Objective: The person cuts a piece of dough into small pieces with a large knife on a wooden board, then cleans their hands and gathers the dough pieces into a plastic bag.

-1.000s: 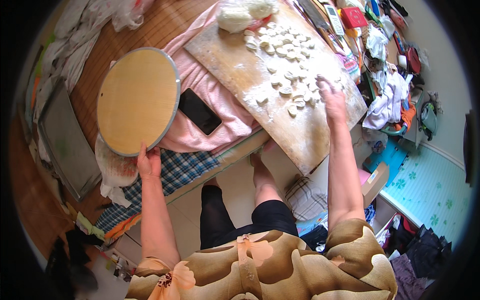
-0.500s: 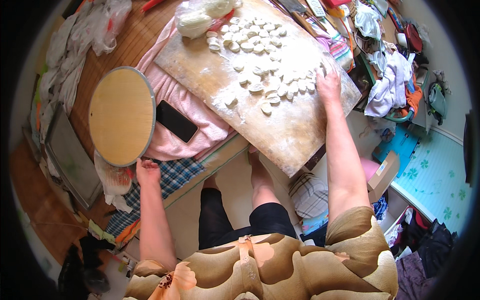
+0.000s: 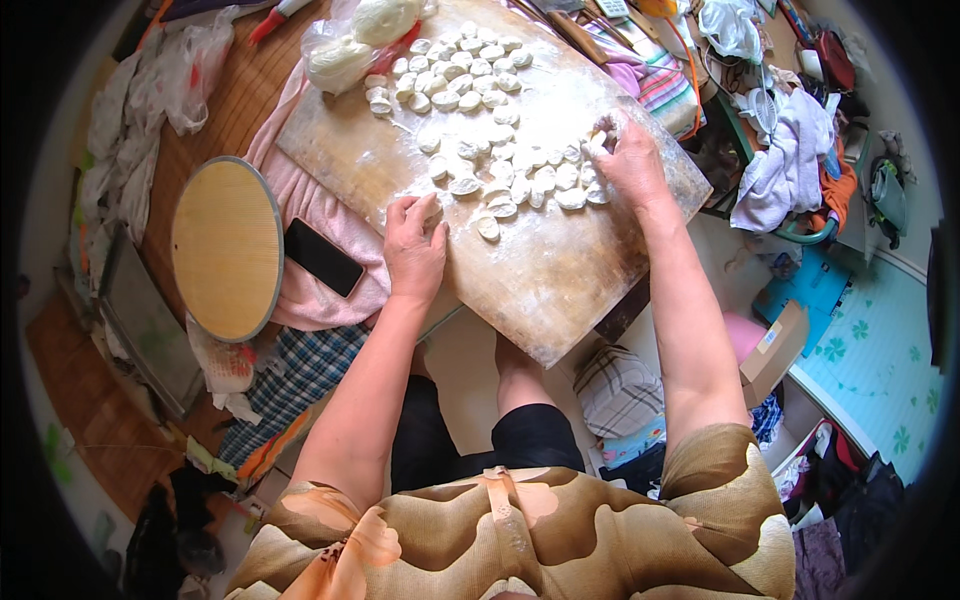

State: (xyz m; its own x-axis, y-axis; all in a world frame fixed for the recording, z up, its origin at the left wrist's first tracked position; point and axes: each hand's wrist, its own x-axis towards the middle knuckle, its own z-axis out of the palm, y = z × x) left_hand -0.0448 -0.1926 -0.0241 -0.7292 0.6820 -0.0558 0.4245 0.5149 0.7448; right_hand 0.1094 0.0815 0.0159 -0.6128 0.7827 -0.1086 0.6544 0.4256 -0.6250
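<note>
A large floured wooden board (image 3: 560,290) lies at a slant before me, with many small flattened pieces of dough (image 3: 475,75) spread over it. At the board's left edge my left hand (image 3: 412,250) has its fingers curled and its thumb close to them, around a single floury dough piece. My right hand (image 3: 632,165) is over the right end of the dough pieces, its fingers bent into a pinch at one of them; the fingers partly cover it. Bigger lumps of dough in a clear plastic bag (image 3: 340,62) rest at the board's far left corner.
Left of the board, a round pale tray with a grey rim (image 3: 228,250) and a black phone (image 3: 323,257) lie by a pink towel (image 3: 300,305). A striped cloth (image 3: 662,88) and tools with wooden handles (image 3: 575,35) border the far right edge. Clothes (image 3: 785,165) are heaped on the right.
My left hand has left the rim of the round tray and come right and up onto the board. My right hand has moved slightly left, its fingers now pinching at the dough.
</note>
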